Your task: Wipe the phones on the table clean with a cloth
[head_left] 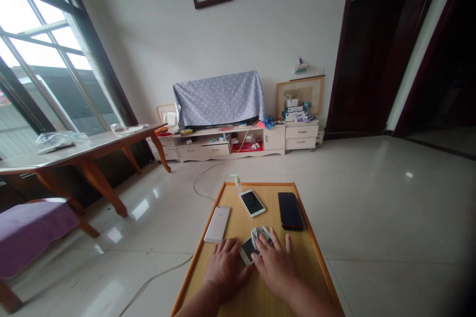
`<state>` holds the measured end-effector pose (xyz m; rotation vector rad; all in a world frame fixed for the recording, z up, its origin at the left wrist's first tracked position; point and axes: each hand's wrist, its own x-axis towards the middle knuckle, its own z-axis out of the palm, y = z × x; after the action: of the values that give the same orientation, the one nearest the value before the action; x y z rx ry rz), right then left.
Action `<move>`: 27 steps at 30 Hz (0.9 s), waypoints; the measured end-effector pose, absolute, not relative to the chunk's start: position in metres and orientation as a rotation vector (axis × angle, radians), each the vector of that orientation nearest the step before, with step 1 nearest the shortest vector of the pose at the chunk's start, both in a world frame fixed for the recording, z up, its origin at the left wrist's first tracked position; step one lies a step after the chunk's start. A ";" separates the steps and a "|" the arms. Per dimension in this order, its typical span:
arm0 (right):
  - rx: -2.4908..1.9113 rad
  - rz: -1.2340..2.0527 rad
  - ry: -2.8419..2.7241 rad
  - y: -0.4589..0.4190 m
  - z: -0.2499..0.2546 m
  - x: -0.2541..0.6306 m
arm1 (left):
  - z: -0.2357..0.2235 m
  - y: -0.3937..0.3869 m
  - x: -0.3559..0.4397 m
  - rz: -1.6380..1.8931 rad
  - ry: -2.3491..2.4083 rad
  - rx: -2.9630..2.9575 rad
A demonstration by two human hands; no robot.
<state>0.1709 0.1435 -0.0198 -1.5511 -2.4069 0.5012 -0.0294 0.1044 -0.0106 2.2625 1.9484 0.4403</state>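
A white smartphone (247,251) with a dark screen lies face up on the small wooden table, between my two hands. My left hand (224,266) grips its left side, fingers along the edge and thumb at the near corner. On the phone's far right part, my right hand (275,263) presses a crumpled grey-white cloth (256,236) with its fingers; the ring and little fingers spread to the right. Part of the phone is hidden under the cloth and fingers. Close by lie a pale pinkish phone (217,224), back up, another white phone (252,203) and a black phone (290,210).
A small clear pump bottle (237,184) stands at the far edge of the wooden table (267,188). Cables (159,277) run over the tiled floor on the left. Beyond are a long wooden table (100,146), a purple-covered seat (33,230) and a low white cabinet (208,150).
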 end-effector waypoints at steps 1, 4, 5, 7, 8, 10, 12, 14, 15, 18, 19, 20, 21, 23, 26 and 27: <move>-1.613 0.471 -2.392 0.148 -0.019 0.176 | -0.011 0.104 -0.029 0.437 1.947 2.263; -1.685 0.446 -2.387 0.148 -0.019 0.183 | -0.013 0.104 -0.029 0.449 1.947 2.268; -1.661 0.462 -2.400 0.143 -0.020 0.183 | -0.015 0.105 -0.029 0.455 1.946 2.272; -1.558 0.528 -2.435 0.128 -0.022 0.179 | -0.018 0.106 -0.030 0.455 1.934 2.286; -1.496 0.567 -2.452 0.121 -0.023 0.177 | -0.020 0.107 -0.031 0.448 1.930 2.293; -1.409 0.629 -2.480 0.110 -0.022 0.175 | -0.023 0.108 -0.031 0.428 1.928 2.304; -1.398 0.650 -2.496 0.110 -0.020 0.177 | -0.024 0.109 -0.030 0.425 1.932 2.313; -1.470 0.625 -2.483 0.119 -0.018 0.185 | -0.023 0.109 -0.028 0.443 1.935 2.322; -1.524 0.602 -2.463 0.125 -0.017 0.190 | -0.022 0.109 -0.028 0.451 1.937 2.325; -1.659 0.535 -2.388 0.139 -0.018 0.200 | -0.022 0.109 -0.026 0.452 1.941 2.327; -1.663 0.530 -2.376 0.139 -0.019 0.201 | -0.022 0.110 -0.025 0.448 1.942 2.326; -1.640 0.535 -2.375 0.136 -0.021 0.200 | -0.023 0.110 -0.025 0.445 1.943 2.326; -1.597 0.553 -2.384 0.131 -0.023 0.199 | -0.024 0.111 -0.025 0.441 1.944 2.325; -1.478 0.618 -2.420 0.119 -0.026 0.193 | -0.026 0.113 -0.025 0.430 1.948 2.319; -1.364 0.696 -2.438 0.109 -0.025 0.191 | -0.027 0.114 -0.024 0.405 1.949 2.310; -1.366 0.702 -2.427 0.110 -0.023 0.193 | -0.026 0.114 -0.024 0.401 1.951 2.308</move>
<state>0.1927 0.1104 -0.0234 -1.3664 -2.4268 0.7018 -0.0238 0.1137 -0.0261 2.3083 1.9506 0.4013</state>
